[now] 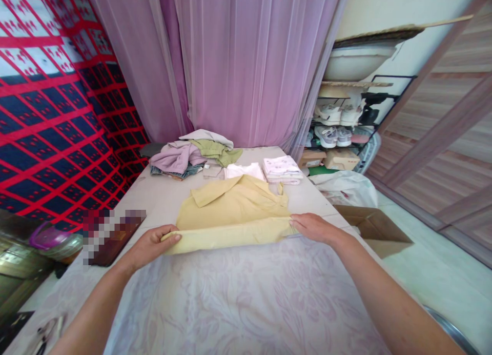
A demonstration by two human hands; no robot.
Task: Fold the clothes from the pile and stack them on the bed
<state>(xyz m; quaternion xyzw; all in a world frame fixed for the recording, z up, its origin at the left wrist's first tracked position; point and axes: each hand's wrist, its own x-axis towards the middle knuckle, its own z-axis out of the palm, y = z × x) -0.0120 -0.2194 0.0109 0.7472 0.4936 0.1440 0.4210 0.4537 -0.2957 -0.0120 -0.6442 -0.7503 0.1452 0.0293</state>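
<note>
A yellow shirt (234, 201) lies spread across the light surface in front of me, its near edge folded up in a long strip. My left hand (163, 238) pinches the left end of that strip between thumb and fingers. At the strip's right end, my right hand (309, 227) is closed on the cloth, its fingertips partly hidden. Just beyond the shirt is a white garment (245, 171). To the right of that sits a stack of folded pale patterned clothes (282, 169).
A loose pile of clothes (180, 157) lies at the back left. A dark flat object (119, 239), partly pixelated, rests on the left. Past the right edge stand an open cardboard box (372, 229) and a rack with shoes (334, 134). Purple curtains (253, 62) hang behind.
</note>
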